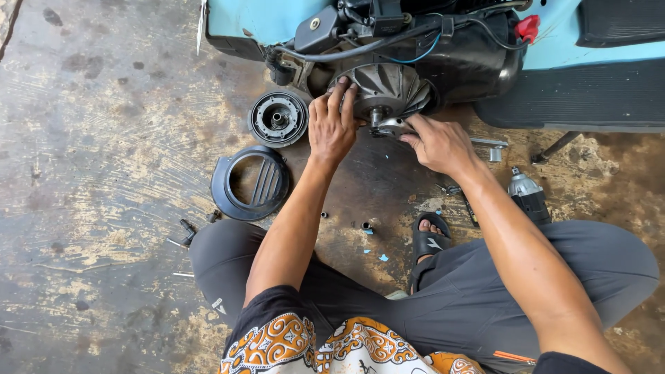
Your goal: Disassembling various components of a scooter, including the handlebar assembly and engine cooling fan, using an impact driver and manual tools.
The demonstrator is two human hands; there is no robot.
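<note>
Stained, oil-marked concrete floor (104,138) under a light blue scooter (277,17), with the finned metal fan wheel (388,86) exposed low on its engine side. Left hand (332,125) spread flat against that wheel's left edge, fingers apart and gripping nothing; right hand (436,142) just right of and below the wheel, closed around a silvery wrench (395,127) set at the hub. Left of the wheel, a round metal clutch part (278,118), a dark vented cover (251,183) below it, and a cordless driver (530,194) well off to the right.
</note>
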